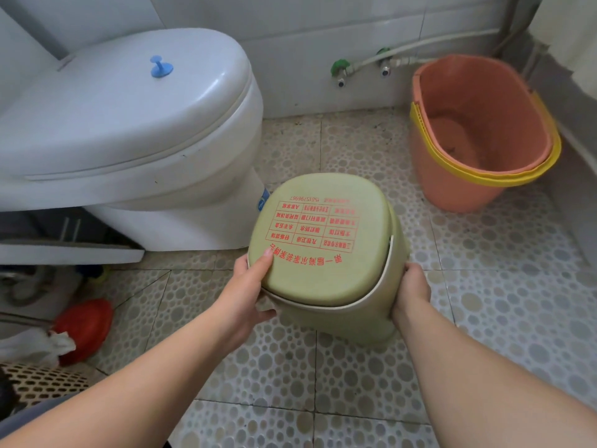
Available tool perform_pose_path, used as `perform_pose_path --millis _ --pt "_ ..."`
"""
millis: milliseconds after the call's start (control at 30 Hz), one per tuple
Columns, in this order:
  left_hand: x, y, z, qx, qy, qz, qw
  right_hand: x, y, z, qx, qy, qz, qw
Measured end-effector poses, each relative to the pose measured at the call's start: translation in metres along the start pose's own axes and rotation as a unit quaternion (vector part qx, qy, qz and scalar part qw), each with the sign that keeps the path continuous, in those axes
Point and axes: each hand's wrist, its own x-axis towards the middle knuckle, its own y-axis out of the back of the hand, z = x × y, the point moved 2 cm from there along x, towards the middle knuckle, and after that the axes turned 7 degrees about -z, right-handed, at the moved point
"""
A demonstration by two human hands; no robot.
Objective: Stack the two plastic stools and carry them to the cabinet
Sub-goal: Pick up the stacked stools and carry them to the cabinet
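Observation:
Two pale green plastic stools are nested, the upper stool [319,253] with red printed text on its seat sitting tilted on the lower stool [365,315]. My left hand [248,286] grips the left edge, thumb on the upper seat. My right hand [412,292] holds the right side of the lower stool. The stack hangs tilted above the pebble-patterned floor tiles [484,302]. No cabinet is in view.
A white toilet [129,124] with a blue knob on its lid stands at the left. An orange bucket set in a yellow one [478,130] stands at the back right below wall taps [342,71]. A red object [84,328] and rags lie at the lower left.

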Motion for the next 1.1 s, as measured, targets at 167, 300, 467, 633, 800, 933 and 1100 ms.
perform_pose_path --millis 167,300,467,633,800,933,1100 --pt "0.005 0.006 -0.003 0.008 -0.001 -0.006 1.0 0.005 0.004 0.005 0.002 0.012 0.008 1.0" --pt "0.005 0.006 -0.004 0.029 -0.022 -0.016 0.999 0.003 0.01 0.005 0.02 0.017 -0.002 1.0" --pt "-0.018 0.0 0.015 0.062 -0.093 -0.016 0.994 -0.025 0.014 0.001 0.056 0.016 -0.046 0.997" --pt "-0.094 0.003 0.044 0.078 -0.108 -0.018 0.991 -0.099 0.031 -0.013 0.077 -0.008 -0.061 0.995" --pt "-0.211 0.023 0.103 0.08 -0.092 -0.054 0.991 -0.255 0.037 -0.048 0.08 -0.009 -0.059 0.995" --pt "-0.293 0.033 0.16 0.096 -0.09 -0.075 0.988 -0.368 0.035 -0.09 0.059 0.014 -0.05 0.997" --pt "-0.402 0.038 0.271 0.088 -0.111 -0.088 0.986 -0.499 0.022 -0.168 0.069 0.032 -0.004 0.997"
